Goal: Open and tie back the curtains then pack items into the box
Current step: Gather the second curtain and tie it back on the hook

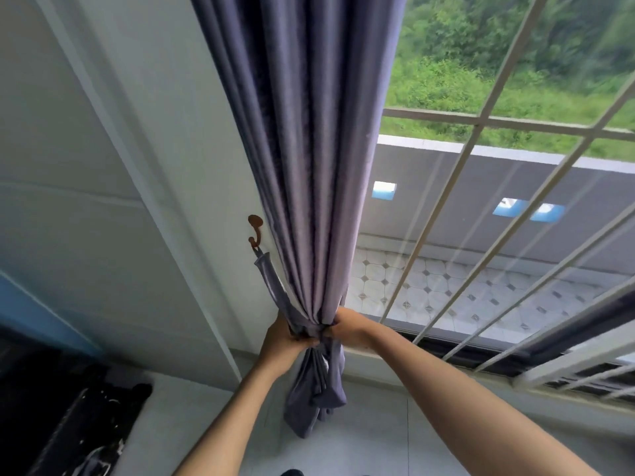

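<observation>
Gripping gathered curtain (305, 187): left hand (282, 341), right hand (347, 329), fingers curled, seemingly pinching tieback (275, 290).

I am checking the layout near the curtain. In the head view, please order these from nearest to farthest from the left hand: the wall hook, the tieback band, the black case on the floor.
1. tieback band: gripped by the left hand, running up-left.
2. wall hook: above the hand, on the wall.
3. black case: far lower left, on the floor.

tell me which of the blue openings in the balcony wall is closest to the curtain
The lone left opening, just right of the curtain; the other two sit paired farther right.
</observation>
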Demonstrator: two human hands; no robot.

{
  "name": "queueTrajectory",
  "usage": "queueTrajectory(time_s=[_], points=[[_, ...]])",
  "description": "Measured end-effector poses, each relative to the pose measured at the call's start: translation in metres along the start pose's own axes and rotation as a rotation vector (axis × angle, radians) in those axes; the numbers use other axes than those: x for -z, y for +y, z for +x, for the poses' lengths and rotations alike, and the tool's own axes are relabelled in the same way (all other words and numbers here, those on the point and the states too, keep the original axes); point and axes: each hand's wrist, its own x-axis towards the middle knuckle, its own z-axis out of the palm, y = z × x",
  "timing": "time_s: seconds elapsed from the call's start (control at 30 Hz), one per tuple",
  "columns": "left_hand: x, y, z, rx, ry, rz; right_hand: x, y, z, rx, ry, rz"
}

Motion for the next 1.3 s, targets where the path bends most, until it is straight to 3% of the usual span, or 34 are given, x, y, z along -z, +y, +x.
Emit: queueTrajectory(time_s=[0.3, 0.63, 0.93, 1.3], points=[[-0.016, 0.010, -0.012, 0.049, 0.064, 0.106, 0.014, -0.004, 0.005, 0.086, -0.135, -0.093], [-0.043, -0.001, -0.006, 0.142, 0.261, 0.110, 0.024, 0.016, 0.006, 0.121, -0.132, 0.018], [-0.040, -0.011, -0.008, 0.234, 0.288, 0.038, 0.015, 0.027, 0.004, 0.177, -0.118, -0.101], [-0.051, -0.002, -0.008, 0.252, 0.347, 0.035, 0.013, 0.036, -0.001, 0.224, 0.147, -0.057]])
